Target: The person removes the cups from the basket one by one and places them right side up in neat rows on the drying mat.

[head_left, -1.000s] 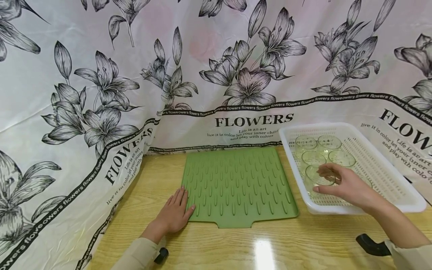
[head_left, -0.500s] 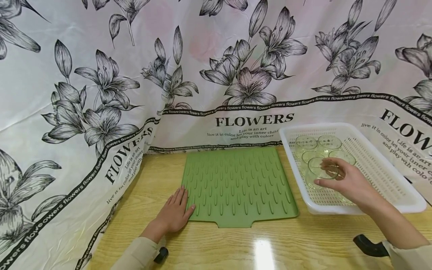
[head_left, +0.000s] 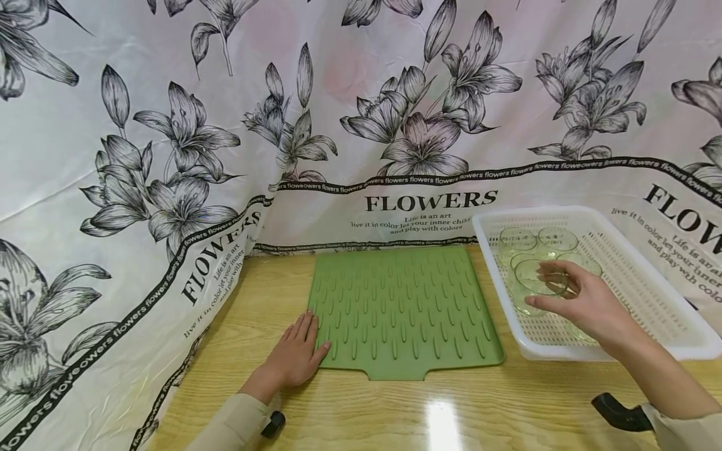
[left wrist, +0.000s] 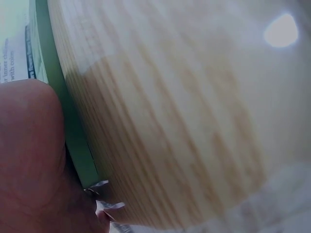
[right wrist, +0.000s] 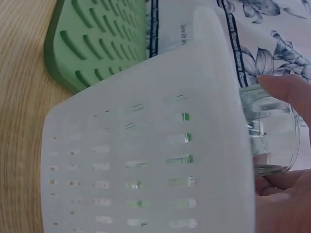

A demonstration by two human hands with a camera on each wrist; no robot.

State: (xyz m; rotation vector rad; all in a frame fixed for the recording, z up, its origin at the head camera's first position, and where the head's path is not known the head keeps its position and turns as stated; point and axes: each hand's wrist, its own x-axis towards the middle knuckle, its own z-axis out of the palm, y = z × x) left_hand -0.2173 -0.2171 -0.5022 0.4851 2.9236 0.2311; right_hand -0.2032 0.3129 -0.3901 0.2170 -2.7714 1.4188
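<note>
My right hand (head_left: 589, 310) grips a clear drinking glass (head_left: 530, 289) near its rim, thumb on the near side and fingers on the far side. It holds the glass over the left part of a white perforated plastic basket (head_left: 555, 352). In the right wrist view, the glass (right wrist: 274, 131) shows between thumb and fingers, partly hidden behind the basket wall. Several other glasses (head_left: 517, 239) stand in the basket, some covered by my hand. My left hand (head_left: 294, 356) lies flat at the left edge of a green ridged mat (head_left: 403, 307), its fingertips touching that edge.
The wooden table (head_left: 338, 413) carries both mat and basket, which stand side by side with a narrow gap. A flower-printed curtain (head_left: 316, 216) hangs right behind them and along the left. Black straps (head_left: 620, 413) stick out at both wrists.
My right hand has lifted the glass up from among the others in the basket. The left hand stays at the mat's edge. The head view has shifted slightly.
</note>
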